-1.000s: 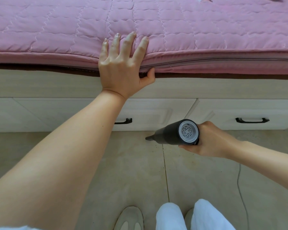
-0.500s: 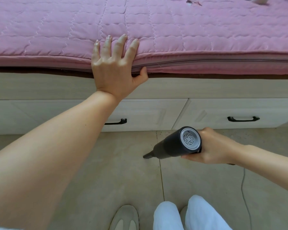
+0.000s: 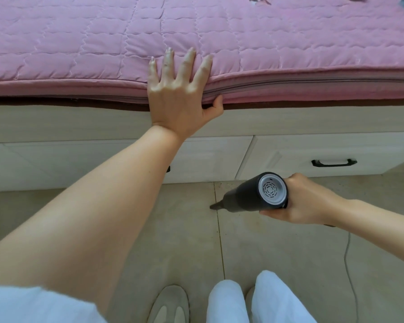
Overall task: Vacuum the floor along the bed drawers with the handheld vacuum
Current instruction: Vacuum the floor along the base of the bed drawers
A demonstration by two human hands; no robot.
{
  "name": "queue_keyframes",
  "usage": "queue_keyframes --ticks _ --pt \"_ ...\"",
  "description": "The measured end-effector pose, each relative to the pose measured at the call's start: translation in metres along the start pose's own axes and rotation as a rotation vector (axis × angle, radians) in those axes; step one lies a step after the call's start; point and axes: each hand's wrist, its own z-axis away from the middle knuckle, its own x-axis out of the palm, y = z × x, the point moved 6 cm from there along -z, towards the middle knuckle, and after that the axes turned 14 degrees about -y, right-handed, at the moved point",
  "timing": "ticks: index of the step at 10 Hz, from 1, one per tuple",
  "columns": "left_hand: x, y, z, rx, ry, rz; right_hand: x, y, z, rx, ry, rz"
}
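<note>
Nearest you, at 6 o'clock, your shoe (image 3: 168, 304) and knees (image 3: 243, 301) sit on the floor (image 3: 278, 252). At 3 o'clock your right hand (image 3: 306, 201) has its grip wrapped round the vacuum (image 3: 257, 194), nozzle tip down at a tile joint (image 3: 219, 231), just short of the drawers (image 3: 289, 155). Keep the nozzle low and draw it slowly along the drawer foot, minding the cord (image 3: 348, 257) trailing behind your wrist. At 12 o'clock your left hand (image 3: 180, 94) braces on the mattress (image 3: 79, 54) edge, fingers spread flat on top, thumb hooked under: a loose grip, holding nothing. Against half a second ago, the vacuum sits further toward 3 o'clock, and the left drawer handle is now mostly hidden behind your forearm
</note>
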Motion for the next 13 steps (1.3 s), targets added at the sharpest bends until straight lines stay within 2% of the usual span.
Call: queue_keyframes --ticks 2,5,8,10,12,13 --pt "0.0 -0.001 0.001 0.0 0.026 -0.002 0.004 -0.005 0.006 -0.032 -0.04 -0.057" --pt "0.001 -0.002 0.001 -0.009 0.049 0.008 0.0 -0.009 -0.015 0.062 0.055 0.035" --pt "0.001 -0.002 0.001 -0.016 0.06 0.014 0.004 -0.013 0.007 -0.067 -0.032 -0.066" --pt "0.0 -0.002 0.002 -0.021 0.061 0.021 0.01 -0.017 0.018 -0.084 -0.096 -0.056" --pt "0.0 -0.002 0.001 -0.022 0.062 0.018 0.007 -0.022 0.009 -0.063 -0.01 -0.047" --pt "0.0 -0.001 0.001 -0.016 0.069 0.017 0.006 -0.026 0.003 -0.064 -0.023 -0.059"
